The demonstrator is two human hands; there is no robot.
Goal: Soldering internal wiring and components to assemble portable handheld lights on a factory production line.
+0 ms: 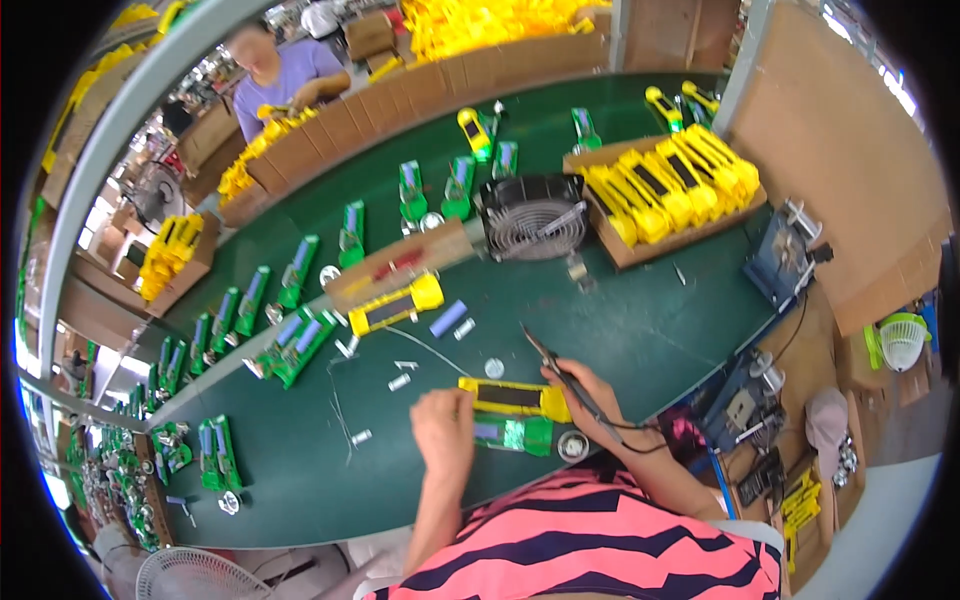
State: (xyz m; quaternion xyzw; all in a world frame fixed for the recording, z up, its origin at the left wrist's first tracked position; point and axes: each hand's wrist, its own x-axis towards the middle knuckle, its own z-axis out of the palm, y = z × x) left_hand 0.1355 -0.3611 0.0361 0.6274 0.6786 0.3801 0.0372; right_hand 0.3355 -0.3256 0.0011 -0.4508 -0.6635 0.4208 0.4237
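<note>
In front of me a yellow plastic housing (508, 397) with a dark panel lies at the near side of the green table. My left hand (443, 432) is closed at its left end, fingertips on that end. A green housing (520, 436) lies just below the yellow one, partly covered by it, with a round silver disc (573, 446) to its right. In my right hand (592, 400) is a soldering iron (560, 370), held like a pen, tip pointing up and left, away from the housings. Its dark cord runs past my wrist.
A black fan (535, 222) stands mid-table, beside a cardboard tray (690, 205) of yellow housings. Another yellow housing (397, 305) and a loose blue battery cell (448, 319) lie farther left. Green housings (298, 272) line the divider. Across the table sits a person (285, 75).
</note>
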